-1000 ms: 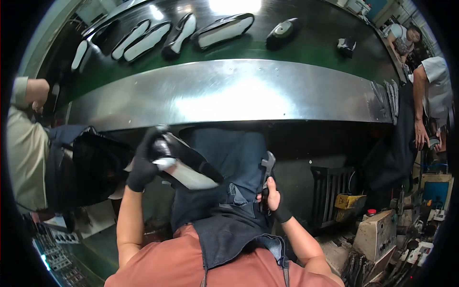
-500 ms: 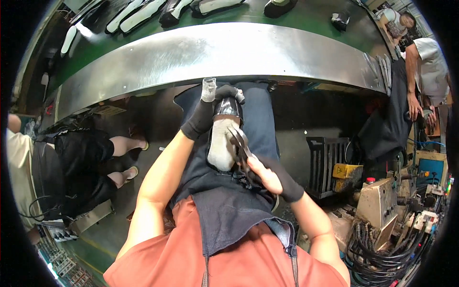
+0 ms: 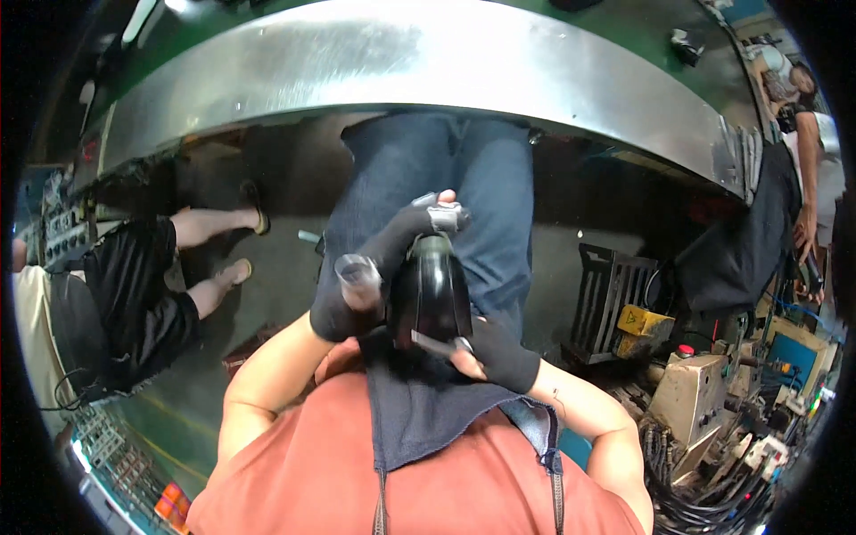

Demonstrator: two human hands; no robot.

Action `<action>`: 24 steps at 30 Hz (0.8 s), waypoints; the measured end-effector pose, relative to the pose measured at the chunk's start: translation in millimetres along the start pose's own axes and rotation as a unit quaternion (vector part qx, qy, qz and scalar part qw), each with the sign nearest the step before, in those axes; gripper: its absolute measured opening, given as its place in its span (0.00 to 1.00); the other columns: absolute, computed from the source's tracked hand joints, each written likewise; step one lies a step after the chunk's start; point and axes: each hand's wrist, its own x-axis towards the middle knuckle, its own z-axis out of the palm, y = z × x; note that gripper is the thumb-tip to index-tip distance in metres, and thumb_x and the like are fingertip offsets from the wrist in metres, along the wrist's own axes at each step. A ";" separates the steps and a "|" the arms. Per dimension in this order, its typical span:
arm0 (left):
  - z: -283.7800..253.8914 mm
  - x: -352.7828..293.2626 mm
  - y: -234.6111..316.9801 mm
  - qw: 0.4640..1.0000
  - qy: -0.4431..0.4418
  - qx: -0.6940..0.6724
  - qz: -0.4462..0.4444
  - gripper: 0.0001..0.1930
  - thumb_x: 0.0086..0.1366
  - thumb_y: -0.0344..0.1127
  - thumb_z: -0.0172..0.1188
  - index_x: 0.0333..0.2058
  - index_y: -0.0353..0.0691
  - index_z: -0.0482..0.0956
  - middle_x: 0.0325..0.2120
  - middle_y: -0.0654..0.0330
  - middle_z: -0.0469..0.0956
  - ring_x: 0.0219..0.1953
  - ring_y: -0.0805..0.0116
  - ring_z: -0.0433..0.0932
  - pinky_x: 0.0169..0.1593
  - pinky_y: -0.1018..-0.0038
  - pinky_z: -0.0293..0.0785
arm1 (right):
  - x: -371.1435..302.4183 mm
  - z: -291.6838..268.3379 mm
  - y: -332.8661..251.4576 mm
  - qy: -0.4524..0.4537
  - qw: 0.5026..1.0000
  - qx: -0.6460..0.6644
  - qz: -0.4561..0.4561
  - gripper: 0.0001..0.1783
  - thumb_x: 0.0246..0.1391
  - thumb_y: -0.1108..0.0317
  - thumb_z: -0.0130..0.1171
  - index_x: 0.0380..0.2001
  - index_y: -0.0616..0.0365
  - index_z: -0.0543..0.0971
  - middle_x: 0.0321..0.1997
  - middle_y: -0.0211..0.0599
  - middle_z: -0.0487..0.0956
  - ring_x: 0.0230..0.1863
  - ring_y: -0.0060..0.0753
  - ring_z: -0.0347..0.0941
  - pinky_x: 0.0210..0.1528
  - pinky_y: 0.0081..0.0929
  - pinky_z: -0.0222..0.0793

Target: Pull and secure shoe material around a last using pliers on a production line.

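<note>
A glossy black shoe upper (image 3: pixel 432 290) on a greenish last (image 3: pixel 433 242) lies over my lap with its dark upper facing up. My left hand (image 3: pixel 401 245), in a black glove with bare or taped fingertips, closes on the last's far end. A clear, cup-like plastic piece (image 3: pixel 360 278) sits against that glove, blurred. By the shoe's near end, my right hand (image 3: pixel 495 355), also in a black fingerless glove, is closed on metal pincers (image 3: pixel 432 344). Motion blurs the tool, and I cannot tell whether it touches the upper.
A steel-edged bench (image 3: pixel 428 67) curves across in front of my knees. To the right stand a black slatted rack (image 3: pixel 602 299), a yellow box (image 3: pixel 644 330) and a machine with a red button (image 3: pixel 685 351). Another person's legs (image 3: pixel 209 290) are at left; other people work at far right.
The shoe has turned from its pale grey underside to its black upper and come closer to my body. My right hand has lowered with the pincers. The head view has shifted.
</note>
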 end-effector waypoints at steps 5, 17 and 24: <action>1.2 -31.2 -4.9 0.996 -0.077 0.046 -0.016 0.44 0.54 0.59 0.61 0.61 0.32 0.63 0.62 0.47 0.60 0.71 0.48 0.48 0.71 0.54 0.43 | -13.0 -24.8 -8.8 -0.108 0.984 -0.100 -0.099 0.20 0.48 0.53 0.64 0.33 0.59 0.74 0.45 0.44 0.76 0.44 0.43 0.76 0.42 0.35 0.72; -27.6 -4.9 -101.9 0.936 0.067 -0.286 -0.192 0.34 0.73 0.59 0.38 0.64 0.36 0.61 0.58 0.53 0.69 0.58 0.65 0.70 0.63 0.70 0.66 | 52.6 -70.2 -36.9 -0.027 0.991 0.101 0.083 0.17 0.63 0.55 0.54 0.30 0.59 0.77 0.24 0.38 0.74 0.26 0.36 0.75 0.30 0.32 0.70; 18.2 13.2 -102.6 0.916 0.166 0.338 -0.138 0.29 0.62 0.27 0.53 0.63 0.33 0.61 0.52 0.40 0.74 0.55 0.51 0.75 0.58 0.66 0.70 | 102.2 -117.0 16.6 0.043 0.866 0.316 0.384 0.28 0.69 0.45 0.41 0.38 0.61 0.76 0.31 0.34 0.79 0.26 0.25 0.76 0.31 0.24 0.73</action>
